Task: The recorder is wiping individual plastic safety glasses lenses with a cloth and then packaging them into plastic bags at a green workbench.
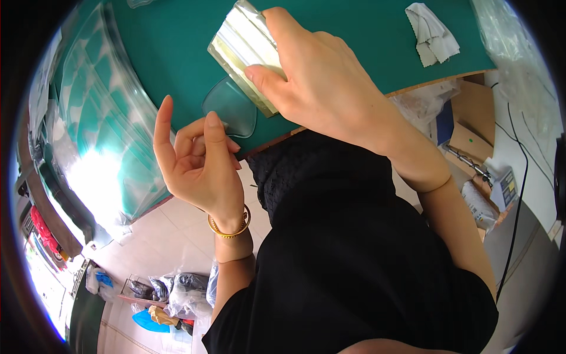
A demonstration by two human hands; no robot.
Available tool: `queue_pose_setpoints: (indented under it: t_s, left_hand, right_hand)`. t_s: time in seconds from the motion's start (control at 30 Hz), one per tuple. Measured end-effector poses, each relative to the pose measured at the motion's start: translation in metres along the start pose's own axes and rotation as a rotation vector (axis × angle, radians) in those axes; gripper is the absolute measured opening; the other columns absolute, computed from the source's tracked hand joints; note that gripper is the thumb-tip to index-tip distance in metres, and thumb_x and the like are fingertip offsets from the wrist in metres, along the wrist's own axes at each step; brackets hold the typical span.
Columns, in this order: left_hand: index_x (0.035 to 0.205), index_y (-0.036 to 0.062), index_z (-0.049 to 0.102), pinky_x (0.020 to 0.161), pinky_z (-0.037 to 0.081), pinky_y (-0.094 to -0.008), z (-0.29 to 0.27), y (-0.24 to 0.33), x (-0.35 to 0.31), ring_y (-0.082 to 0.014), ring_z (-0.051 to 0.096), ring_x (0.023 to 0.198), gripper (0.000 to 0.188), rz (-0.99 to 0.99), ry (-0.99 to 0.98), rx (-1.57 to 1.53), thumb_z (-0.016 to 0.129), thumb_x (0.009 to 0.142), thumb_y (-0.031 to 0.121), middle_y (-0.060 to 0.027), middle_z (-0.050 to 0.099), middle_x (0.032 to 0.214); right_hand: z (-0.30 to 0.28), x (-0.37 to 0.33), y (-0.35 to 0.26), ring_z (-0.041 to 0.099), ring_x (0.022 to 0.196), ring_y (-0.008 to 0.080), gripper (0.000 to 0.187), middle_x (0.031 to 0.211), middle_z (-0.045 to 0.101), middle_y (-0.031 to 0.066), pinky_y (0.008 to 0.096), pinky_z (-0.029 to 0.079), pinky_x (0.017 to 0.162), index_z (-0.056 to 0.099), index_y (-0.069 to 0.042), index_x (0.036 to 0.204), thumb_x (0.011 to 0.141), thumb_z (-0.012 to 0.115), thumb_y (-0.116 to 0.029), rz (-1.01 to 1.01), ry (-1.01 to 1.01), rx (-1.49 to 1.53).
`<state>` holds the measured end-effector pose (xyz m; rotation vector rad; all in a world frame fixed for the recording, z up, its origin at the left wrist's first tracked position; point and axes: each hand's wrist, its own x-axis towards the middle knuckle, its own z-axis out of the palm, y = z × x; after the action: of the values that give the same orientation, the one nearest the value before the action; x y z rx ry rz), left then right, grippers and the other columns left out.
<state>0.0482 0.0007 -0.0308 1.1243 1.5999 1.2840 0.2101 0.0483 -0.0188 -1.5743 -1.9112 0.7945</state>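
Note:
In my left hand (pixel 197 159), a thin, see-through, grey-green lens (pixel 239 109) with rounded corners is pinched by its lower left edge. One finger of that hand points up, apart from the others, which are curled. My right hand (pixel 321 79) grips a flat, shiny, gold-and-silver rectangular block (pixel 249 53) between thumb and fingers. The block is tilted, and its lower end comes close to the lens's right side. What the block is made of I cannot tell, and the far fingers of my right hand are hidden behind it.
Both hands are over a green tabletop (pixel 177 35) near its front edge. A crumpled grey cloth (pixel 433 35) lies at the far right. Clear plastic sheeting (pixel 100 112) covers the left side. Cartons (pixel 471 118) and a black cable (pixel 514 236) are at the right; bagged items (pixel 188 292) sit on the floor.

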Motion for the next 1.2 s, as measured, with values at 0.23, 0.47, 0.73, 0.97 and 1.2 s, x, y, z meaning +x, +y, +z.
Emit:
queue_pose_setpoints:
  t_s: [0.23, 0.47, 0.73, 0.97, 1.2]
  left_hand:
    - [0.138, -0.0039, 0.042, 0.042, 0.046, -0.0173, -0.006, -0.003, -0.003, -0.007, 0.059, 0.058, 0.051, -0.027, 0.006, -0.014, 0.063, 0.092, -0.003, -0.0075, 0.066, 0.08]
    - [0.138, -0.0038, 0.038, 0.061, 0.055, -0.0214, -0.008, -0.007, -0.003, -0.0098, 0.064, 0.067, 0.05, 0.009, -0.045, -0.004, 0.061, 0.094, -0.002, -0.007, 0.064, 0.082]
    - [0.138, -0.0033, 0.036, 0.064, 0.057, -0.023, -0.009, -0.005, -0.002, -0.0114, 0.065, 0.071, 0.05, -0.017, -0.076, -0.037, 0.06, 0.095, -0.001, -0.0082, 0.064, 0.086]
    - [0.14, -0.0014, 0.041, 0.075, 0.056, -0.0236, -0.025, 0.004, -0.007, -0.0112, 0.064, 0.082, 0.057, -0.047, -0.166, 0.174, 0.061, 0.087, -0.01, -0.009, 0.067, 0.096]
    - [0.133, -0.0002, 0.052, 0.079, 0.056, -0.0246, -0.037, -0.004, -0.008, -0.0115, 0.066, 0.086, 0.055, 0.017, -0.196, 0.242, 0.065, 0.082, -0.015, -0.0081, 0.067, 0.097]
  right_hand:
    - [0.004, 0.0, -0.003, 0.063, 0.056, 0.0392, 0.032, 0.064, 0.061, 0.0238, 0.0424, 0.048, 0.048, 0.045, 0.005, 0.097, 0.086, 0.068, -0.013, 0.058, -0.055, 0.052]
    - [-0.011, 0.002, 0.001, 0.065, 0.057, 0.0386, 0.026, 0.062, 0.063, 0.0216, 0.0432, 0.052, 0.053, 0.05, 0.007, 0.09, 0.084, 0.064, -0.014, 0.093, -0.039, 0.108]
    - [0.016, 0.0, -0.005, 0.064, 0.062, 0.0407, 0.034, 0.069, 0.063, 0.0239, 0.0437, 0.049, 0.052, 0.046, 0.004, 0.1, 0.086, 0.07, -0.016, 0.034, -0.029, 0.069]
    - [0.015, 0.006, 0.002, 0.065, 0.058, 0.0399, 0.029, 0.065, 0.064, 0.0234, 0.0437, 0.053, 0.051, 0.049, 0.008, 0.093, 0.083, 0.066, -0.014, -0.064, -0.006, 0.1]
    - [0.023, -0.001, -0.016, 0.065, 0.063, 0.0412, 0.037, 0.069, 0.064, 0.0225, 0.0452, 0.051, 0.054, 0.046, 0.003, 0.105, 0.086, 0.07, -0.017, -0.006, -0.124, 0.059]
